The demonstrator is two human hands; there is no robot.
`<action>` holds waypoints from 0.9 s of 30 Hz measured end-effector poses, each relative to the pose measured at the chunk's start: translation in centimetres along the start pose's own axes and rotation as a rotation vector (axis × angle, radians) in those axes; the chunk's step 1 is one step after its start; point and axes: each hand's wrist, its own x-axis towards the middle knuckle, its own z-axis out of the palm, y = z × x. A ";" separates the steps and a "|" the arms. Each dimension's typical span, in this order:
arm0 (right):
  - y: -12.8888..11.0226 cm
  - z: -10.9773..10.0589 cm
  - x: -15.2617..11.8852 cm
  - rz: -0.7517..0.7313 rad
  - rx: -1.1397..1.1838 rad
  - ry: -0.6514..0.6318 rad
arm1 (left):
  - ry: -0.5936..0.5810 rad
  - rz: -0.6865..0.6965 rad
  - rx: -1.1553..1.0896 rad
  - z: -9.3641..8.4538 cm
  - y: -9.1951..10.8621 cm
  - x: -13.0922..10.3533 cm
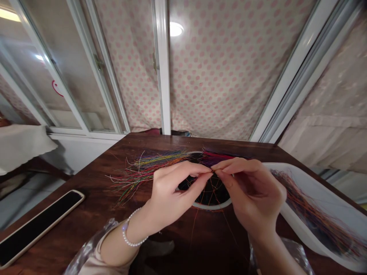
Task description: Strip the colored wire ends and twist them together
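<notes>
Both hands meet over a round white-rimmed container (212,206) with a dark inside. Thumb and fingertips of my left hand (179,191) are pinched together, touching the tips of my right hand (252,194), also in a pinch. Something thin and dark, perhaps a wire, is between the fingertips; it is too small to make out. Thin orange wires (212,191) cross over the container and hang past its near rim. Bundles of coloured wires (143,172) fan out to the left of the container, and a red and purple bundle (213,156) lies behind the hands.
A white tray (301,228) at the right holds a long heap of orange and dark wires (318,214). A black phone-like object with a pale edge (43,225) lies at the left of the dark wooden table (94,168). Curtained windows stand behind.
</notes>
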 end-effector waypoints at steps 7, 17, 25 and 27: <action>-0.8 -0.3 0.4 0.120 -0.056 -0.035 | 0.014 0.120 0.048 -0.2 -0.2 -0.1; -1.3 -1.1 0.6 0.254 0.003 -0.200 | -0.001 0.227 0.055 -0.5 -0.4 -0.5; -1.1 -1.6 0.3 0.350 0.076 -0.258 | 0.042 0.130 -0.035 0.1 -0.1 -0.2; -1.2 -1.5 0.3 0.314 0.040 -0.244 | 0.020 0.005 -0.107 0.3 0.2 0.0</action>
